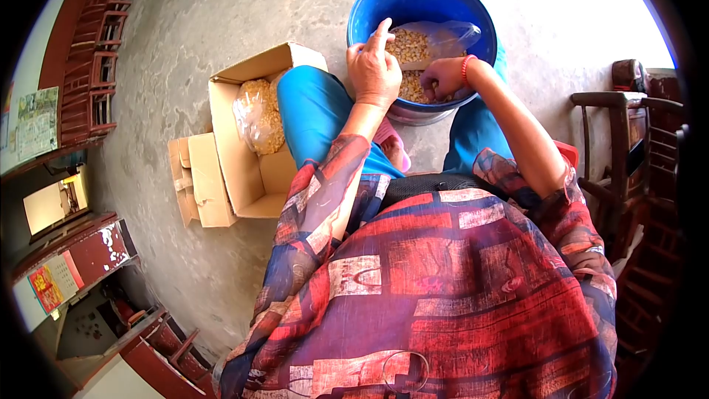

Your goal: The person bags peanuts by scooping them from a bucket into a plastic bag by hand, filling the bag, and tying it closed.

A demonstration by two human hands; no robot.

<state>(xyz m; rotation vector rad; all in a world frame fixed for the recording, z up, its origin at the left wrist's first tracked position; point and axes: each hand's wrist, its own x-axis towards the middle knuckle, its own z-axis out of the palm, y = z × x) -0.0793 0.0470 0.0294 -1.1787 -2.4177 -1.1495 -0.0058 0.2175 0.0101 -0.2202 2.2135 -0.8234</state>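
Note:
A blue bucket (362,1) stands between my knees, with many small yellow-tan pieces (408,46) inside; their kind is too small to tell. A clear plastic bag (452,37) lies among them, and a pale flat strip (415,65) crosses the pieces. My left hand (374,70) rests at the bucket's near left rim, index finger stretched out and fingers apart, holding nothing that I can see. Inside the bucket, my right hand (445,77), with a red bracelet (465,68) at its wrist, is curled closed just over the pieces. What its fingers hold is hidden.
Left of my knee, an open cardboard box (240,170) holds a clear bag of yellow pieces (260,114). Wooden chairs (619,129) stand at the right, and more wooden furniture (92,66) lines the left wall. The floor (221,11) is grey concrete.

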